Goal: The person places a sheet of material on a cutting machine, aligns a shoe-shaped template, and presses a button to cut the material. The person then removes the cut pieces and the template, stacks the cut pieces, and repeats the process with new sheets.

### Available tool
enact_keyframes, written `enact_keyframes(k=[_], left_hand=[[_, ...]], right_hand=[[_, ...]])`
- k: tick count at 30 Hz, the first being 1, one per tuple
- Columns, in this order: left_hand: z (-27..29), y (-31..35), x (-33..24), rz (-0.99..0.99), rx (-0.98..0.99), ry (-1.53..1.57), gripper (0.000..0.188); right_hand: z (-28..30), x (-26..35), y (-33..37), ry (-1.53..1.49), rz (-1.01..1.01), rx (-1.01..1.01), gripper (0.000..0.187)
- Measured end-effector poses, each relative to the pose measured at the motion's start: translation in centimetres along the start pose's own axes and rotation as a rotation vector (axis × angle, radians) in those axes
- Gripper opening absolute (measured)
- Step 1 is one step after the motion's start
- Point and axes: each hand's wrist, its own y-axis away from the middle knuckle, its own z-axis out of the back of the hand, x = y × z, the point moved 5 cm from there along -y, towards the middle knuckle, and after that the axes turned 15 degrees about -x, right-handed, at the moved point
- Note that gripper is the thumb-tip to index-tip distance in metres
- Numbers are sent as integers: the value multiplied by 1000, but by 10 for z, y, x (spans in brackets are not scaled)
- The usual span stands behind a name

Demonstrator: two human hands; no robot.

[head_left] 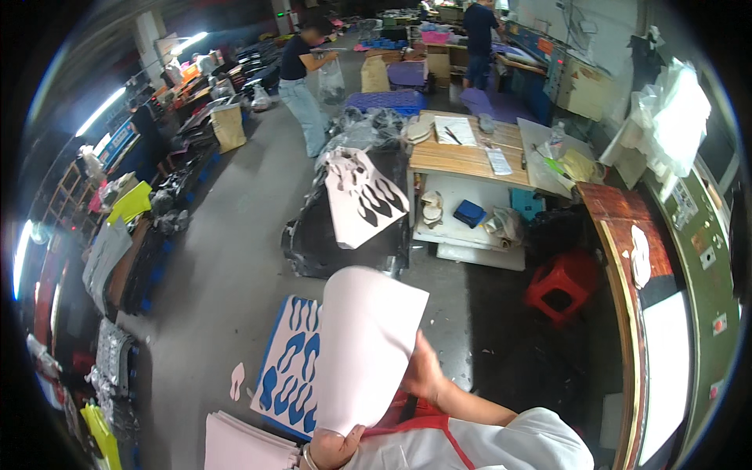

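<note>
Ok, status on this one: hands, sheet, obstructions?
Left hand at lower edge, right hand at right edge. Pale pink sheet held up, curved. It hides part of blue-and-pink panel.

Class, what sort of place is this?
Probably a shoe workshop: the hands hold a bent, pale pink sheet, a flat pale sheet bears blue sole-like shapes, and a pale sole-shaped piece lies on the grey floor.

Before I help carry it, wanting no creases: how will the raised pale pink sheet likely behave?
The pale pink sheet is likely bendy: it bows broadly. It probably has some spring, since it stands above the left hand without collapsing. Its thin edge suggests it's light for its size.
</note>
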Motion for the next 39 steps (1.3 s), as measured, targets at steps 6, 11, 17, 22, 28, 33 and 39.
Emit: enact_keyframes(k=[6, 11, 17, 22, 28, 33, 39], left_hand=[[-28, -37, -21, -54, 180, 428, 23], [-71, -30, -22, 96, 862, 803, 37], [-135, -39, 2, 143, 888, 463, 31], [-226, -52, -22, -214, 1059, 209, 30], [-357, -132, -89, -519, 805, -118, 89], [-422, -126, -200, -1014, 646, 214, 123], [-484, -58, -267, -607, 1704, 675, 35]], right_hand=[[47, 124, 12, 323, 795, -602, 25], [53, 191, 75, 555, 1114, -543, 15], [58, 195, 163, 1469, 1310, -410, 23], [41, 152, 240, 2050, 1596, 30, 30], [50, 134, 389, 2100, 1633, -16, 31], [74, 146, 480, 2130, 1303, -436, 22], [90, 164, 531, 2386, 1164, -1111, 23]])
